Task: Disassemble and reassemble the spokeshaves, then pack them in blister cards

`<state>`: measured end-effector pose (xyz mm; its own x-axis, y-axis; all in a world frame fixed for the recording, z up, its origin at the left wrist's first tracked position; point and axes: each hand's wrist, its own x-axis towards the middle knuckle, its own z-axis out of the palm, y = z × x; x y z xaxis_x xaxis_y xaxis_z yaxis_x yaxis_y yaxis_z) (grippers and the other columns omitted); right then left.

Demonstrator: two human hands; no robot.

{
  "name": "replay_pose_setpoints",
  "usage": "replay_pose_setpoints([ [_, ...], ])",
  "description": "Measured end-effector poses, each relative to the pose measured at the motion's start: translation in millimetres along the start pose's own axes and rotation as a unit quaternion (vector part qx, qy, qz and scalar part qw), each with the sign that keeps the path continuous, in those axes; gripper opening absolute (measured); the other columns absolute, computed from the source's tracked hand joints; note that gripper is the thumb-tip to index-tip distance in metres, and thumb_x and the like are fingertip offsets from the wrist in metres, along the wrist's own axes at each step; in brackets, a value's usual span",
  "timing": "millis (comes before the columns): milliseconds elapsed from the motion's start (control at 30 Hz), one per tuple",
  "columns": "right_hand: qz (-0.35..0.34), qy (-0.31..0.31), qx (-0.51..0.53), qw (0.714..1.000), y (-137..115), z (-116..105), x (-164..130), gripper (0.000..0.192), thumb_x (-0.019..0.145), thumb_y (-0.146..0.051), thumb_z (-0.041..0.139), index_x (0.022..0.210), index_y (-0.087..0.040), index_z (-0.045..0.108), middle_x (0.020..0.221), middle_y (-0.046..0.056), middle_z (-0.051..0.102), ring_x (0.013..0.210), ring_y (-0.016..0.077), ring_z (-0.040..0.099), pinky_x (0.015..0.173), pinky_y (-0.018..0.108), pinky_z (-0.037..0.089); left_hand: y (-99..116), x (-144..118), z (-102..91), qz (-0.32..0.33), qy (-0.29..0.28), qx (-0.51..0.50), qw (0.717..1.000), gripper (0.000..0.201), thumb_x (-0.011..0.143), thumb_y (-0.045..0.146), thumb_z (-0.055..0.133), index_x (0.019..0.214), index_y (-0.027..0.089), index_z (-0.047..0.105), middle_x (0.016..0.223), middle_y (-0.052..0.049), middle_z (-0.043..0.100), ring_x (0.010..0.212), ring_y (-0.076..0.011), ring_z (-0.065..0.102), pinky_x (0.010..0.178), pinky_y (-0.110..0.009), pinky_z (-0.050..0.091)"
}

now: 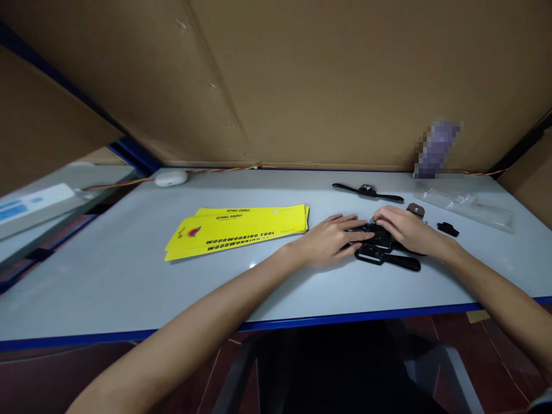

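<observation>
Several black spokeshaves lie close together under my hands, the nearest spokeshave (401,261) with its handle toward the right. My left hand (334,240) rests on their left side, fingers spread and lying flat over the black metal. At their upper middle, my right hand (399,225) has its fingers pinched on a small silvery metal piece (372,219), mostly hidden by the fingertips. Just behind that hand lies a brownish metal plate (416,209). A separate small black part (447,229) is to its right. Farther back, another spokeshave (368,192) lies by itself.
Yellow printed cards (241,227) overlap left of my hands. Clear plastic packaging (468,207) lies at the back right, near a blurred purple object (437,150). A white rounded device (171,178) and a cable stand by the cardboard wall (328,86). A blue edge (302,323) borders the table.
</observation>
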<state>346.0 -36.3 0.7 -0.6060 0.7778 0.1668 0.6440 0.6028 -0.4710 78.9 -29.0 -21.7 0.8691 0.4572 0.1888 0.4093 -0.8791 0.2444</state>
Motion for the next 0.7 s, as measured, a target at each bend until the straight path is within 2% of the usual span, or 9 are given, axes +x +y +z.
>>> replay_pose_setpoints([
  [133,0.025,-0.004,0.012,1.0,-0.4,-4.7,-2.2,0.014,0.104,-0.032,0.046,0.112,-0.024,0.054,0.101,0.007,0.068,0.088,0.0247,0.063,0.084,0.041,0.047,2.7,-0.3,-1.8,-0.005,-0.013,0.008,1.0,0.046,0.113,0.036,0.038,0.155,0.027,0.055,0.162,-0.009,0.052,0.151,-0.0335,0.046,0.123,-0.059,0.039],
  [233,0.05,-0.006,0.033,0.998,0.0,-7.6,-5.3,0.017,0.101,-0.033,0.049,0.116,-0.024,0.051,0.101,0.006,0.068,0.083,0.0239,0.062,0.08,0.04,0.047,4.5,0.3,-3.2,-0.005,-0.028,0.014,1.0,0.049,0.114,0.045,0.036,0.158,0.031,0.051,0.164,-0.01,0.048,0.152,-0.0349,0.044,0.123,-0.061,0.037],
  [400,0.04,-0.001,0.056,0.998,2.3,-7.4,-6.9,0.019,0.104,-0.038,0.047,0.115,-0.024,0.053,0.109,0.008,0.07,0.093,0.0259,0.064,0.087,0.042,0.048,4.6,1.5,-4.0,-0.008,-0.046,0.013,0.999,0.048,0.114,0.047,0.037,0.155,0.032,0.055,0.167,-0.013,0.043,0.155,-0.0393,0.039,0.124,-0.067,0.032],
  [567,0.012,0.018,0.057,0.998,8.5,-2.6,-4.6,0.023,0.105,-0.037,0.047,0.117,-0.023,0.062,0.116,0.009,0.073,0.104,0.0266,0.068,0.095,0.043,0.05,1.6,0.1,-2.3,-0.003,-0.024,-0.008,1.0,0.042,0.113,0.043,0.041,0.146,0.03,0.064,0.164,-0.014,0.047,0.154,-0.0379,0.041,0.123,-0.068,0.033],
  [700,0.001,0.03,0.052,0.998,10.1,-0.6,-1.8,0.023,0.104,-0.035,0.05,0.114,-0.023,0.067,0.115,0.009,0.075,0.101,0.0253,0.069,0.093,0.043,0.052,0.4,-1.7,-0.2,0.0,-0.001,-0.013,1.0,0.038,0.112,0.042,0.043,0.136,0.027,0.067,0.158,-0.016,0.051,0.151,-0.0361,0.045,0.123,-0.07,0.032],
])
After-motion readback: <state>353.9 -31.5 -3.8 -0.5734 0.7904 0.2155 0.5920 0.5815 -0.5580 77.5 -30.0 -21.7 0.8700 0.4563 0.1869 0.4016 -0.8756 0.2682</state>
